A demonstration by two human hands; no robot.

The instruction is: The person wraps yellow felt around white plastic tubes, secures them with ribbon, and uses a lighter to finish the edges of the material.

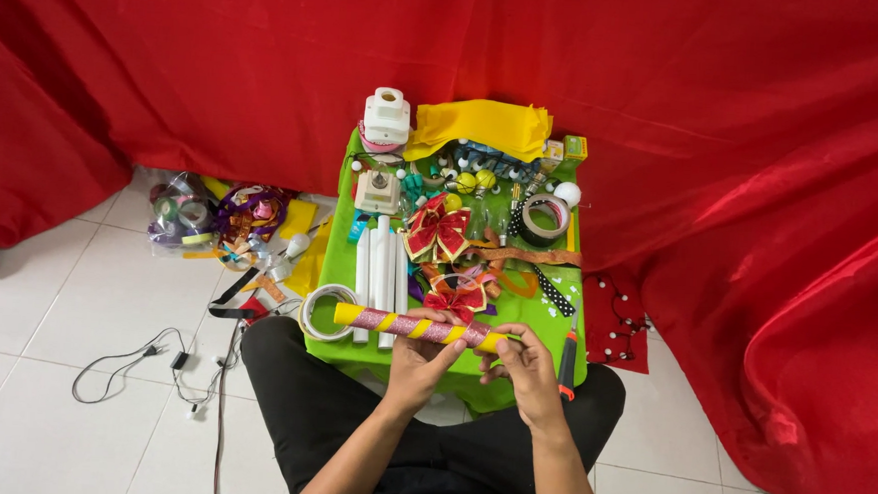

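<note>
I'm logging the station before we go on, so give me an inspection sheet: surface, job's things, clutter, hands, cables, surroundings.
Surface: low green table, crowded almost edge to edge.
Job's things: yellow tube spiralled with pink glitter ribbon, held level over the near edge.
Clutter: red bows, white tubes, tape rolls, yellow paper, orange-handled cutter; ribbon pile on the floor.
Hands: left hand grips the tube mid-length; right hand pinches its right end.
Cables: black cable loose on the tiles.
Surroundings: red cloth draped behind and to the sides; white tiled floor.
</note>
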